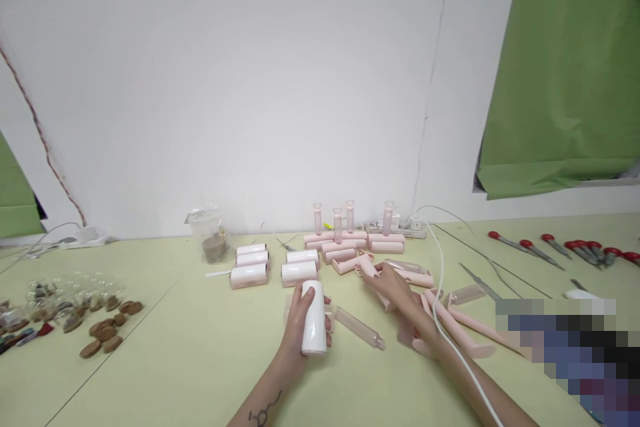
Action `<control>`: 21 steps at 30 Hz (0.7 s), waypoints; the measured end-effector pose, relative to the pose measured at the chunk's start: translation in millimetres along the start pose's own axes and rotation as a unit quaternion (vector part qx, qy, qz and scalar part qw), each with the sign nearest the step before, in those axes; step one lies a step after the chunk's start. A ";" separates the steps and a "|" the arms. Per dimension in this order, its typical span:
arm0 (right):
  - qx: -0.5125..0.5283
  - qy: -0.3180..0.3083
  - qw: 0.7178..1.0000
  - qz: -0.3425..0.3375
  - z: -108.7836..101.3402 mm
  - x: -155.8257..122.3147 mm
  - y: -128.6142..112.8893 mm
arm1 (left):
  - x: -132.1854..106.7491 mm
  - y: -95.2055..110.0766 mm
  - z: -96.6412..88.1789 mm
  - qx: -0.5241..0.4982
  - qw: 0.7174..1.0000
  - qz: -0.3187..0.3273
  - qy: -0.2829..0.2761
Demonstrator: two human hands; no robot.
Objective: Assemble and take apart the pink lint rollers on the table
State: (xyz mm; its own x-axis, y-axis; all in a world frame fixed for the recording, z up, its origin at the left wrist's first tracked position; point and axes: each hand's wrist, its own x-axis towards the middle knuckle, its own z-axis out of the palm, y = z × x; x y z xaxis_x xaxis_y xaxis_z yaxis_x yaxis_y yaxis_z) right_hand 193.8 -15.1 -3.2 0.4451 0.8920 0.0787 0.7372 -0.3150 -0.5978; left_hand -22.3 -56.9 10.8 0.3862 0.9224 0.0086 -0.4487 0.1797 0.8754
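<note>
My left hand [300, 327] is wrapped around a white lint-roller refill roll [314, 319], held upright just above the table. My right hand [395, 290] reaches forward to a pink roller handle [367, 268] among a pile of pink handles and covers; its fingers curl onto it. A clear plastic cover tube [359, 328] lies between my hands. Several white rolls in pink holders [250, 265] lie in rows farther back. Assembled pink rollers [340, 233] stand upright by the wall.
A white cable [443, 320] runs over my right forearm to a power strip [400, 227]. Red-handled tools [565, 248] lie at right, small glass bottles and corks [75, 310] at left, a plastic bag [213, 240] at the back. A pale green tabletop [175, 360].
</note>
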 end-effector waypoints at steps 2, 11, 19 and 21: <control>0.003 -0.006 1.000 -0.003 0.1 -0.2 -0.3 | 0.0 0.3 0.1 0.000 1.000 0.001 -0.002; 0.049 0.009 0.999 0.008 -2.1 4.2 5.7 | -2.1 0.2 3.7 -0.005 1.000 -0.001 0.009; 0.103 0.020 0.994 0.005 2.8 8.7 12.1 | -3.4 0.9 5.6 -0.004 1.000 0.001 0.015; 0.116 0.014 0.993 0.005 2.5 8.4 13.1 | -3.6 1.1 5.7 -0.003 1.000 0.007 0.016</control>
State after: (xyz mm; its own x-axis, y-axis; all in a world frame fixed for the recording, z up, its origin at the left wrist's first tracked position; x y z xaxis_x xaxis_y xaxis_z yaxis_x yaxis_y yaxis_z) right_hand 206.0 -10.9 -12.4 0.4683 0.8788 0.0916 0.5971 -0.2383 -0.7659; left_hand -19.6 -62.0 14.4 0.3547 0.9350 0.0052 -0.4588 0.1692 0.8723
